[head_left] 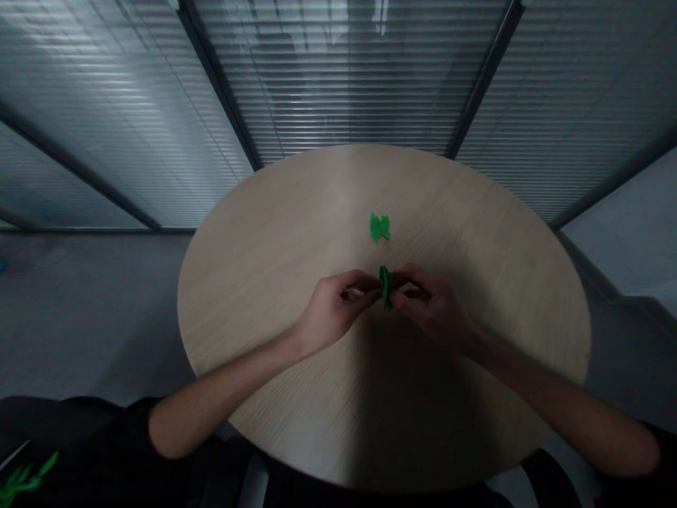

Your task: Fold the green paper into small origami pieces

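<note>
Between my two hands is a small dark green folded piece [386, 287], held upright over the middle of the round table [296, 233]. My left hand [343, 305] pinches its left side with thumb and fingers. From the other side, my right hand [431, 303] grips it the same way, fingers closed on the right edge. A brighter green piece [379, 226], shaped like a pair of leaves or wings, lies on the table just beyond my hands and touches neither of them.
Glass panels with blinds [349, 85] stand behind the table's far edge. Grey floor [106, 310] shows at the left. A blurred green thing [29, 480] is at the bottom left corner. My forearms' shadow falls on the near tabletop.
</note>
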`<state>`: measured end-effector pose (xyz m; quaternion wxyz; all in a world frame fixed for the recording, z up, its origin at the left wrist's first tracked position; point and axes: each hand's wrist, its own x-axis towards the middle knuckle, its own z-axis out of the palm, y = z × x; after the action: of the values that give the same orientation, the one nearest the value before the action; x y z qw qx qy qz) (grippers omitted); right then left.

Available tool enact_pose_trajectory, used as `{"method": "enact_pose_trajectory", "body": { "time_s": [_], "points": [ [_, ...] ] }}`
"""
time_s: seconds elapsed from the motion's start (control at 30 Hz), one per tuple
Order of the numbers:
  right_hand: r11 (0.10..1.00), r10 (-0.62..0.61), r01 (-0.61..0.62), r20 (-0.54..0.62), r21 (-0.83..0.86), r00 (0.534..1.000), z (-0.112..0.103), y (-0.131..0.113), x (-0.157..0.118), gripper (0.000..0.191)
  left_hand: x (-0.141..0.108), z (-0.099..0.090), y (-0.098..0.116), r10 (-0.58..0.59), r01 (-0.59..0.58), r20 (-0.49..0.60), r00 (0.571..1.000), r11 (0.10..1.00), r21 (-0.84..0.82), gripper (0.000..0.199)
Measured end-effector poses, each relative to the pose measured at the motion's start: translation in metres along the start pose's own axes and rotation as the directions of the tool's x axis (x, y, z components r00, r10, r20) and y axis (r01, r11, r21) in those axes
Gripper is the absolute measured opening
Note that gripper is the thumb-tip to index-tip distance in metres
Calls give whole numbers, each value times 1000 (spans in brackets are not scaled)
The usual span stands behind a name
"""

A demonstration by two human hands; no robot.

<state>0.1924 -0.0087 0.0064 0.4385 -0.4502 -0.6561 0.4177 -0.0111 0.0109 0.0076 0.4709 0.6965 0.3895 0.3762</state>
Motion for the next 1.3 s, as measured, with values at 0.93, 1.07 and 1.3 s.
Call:
{"method": "enact_pose_trajectory", "body": {
  "time_s": [0.93,1.07,1.3],
  "points": [
    [999,-36,34,31,36,999,-1,-2,-1,20,0,-3,1,-10,9,35,999,999,33,16],
    [998,-38,35,60,53,997,-2,-6,0,10,0,-4,1,-2,1,25,1000,998,68,16],
    [993,9,-17,71,113,997,-3,-3,1,13,-2,-5,1,43,-48,46,998,993,107,15]
  ]
}}
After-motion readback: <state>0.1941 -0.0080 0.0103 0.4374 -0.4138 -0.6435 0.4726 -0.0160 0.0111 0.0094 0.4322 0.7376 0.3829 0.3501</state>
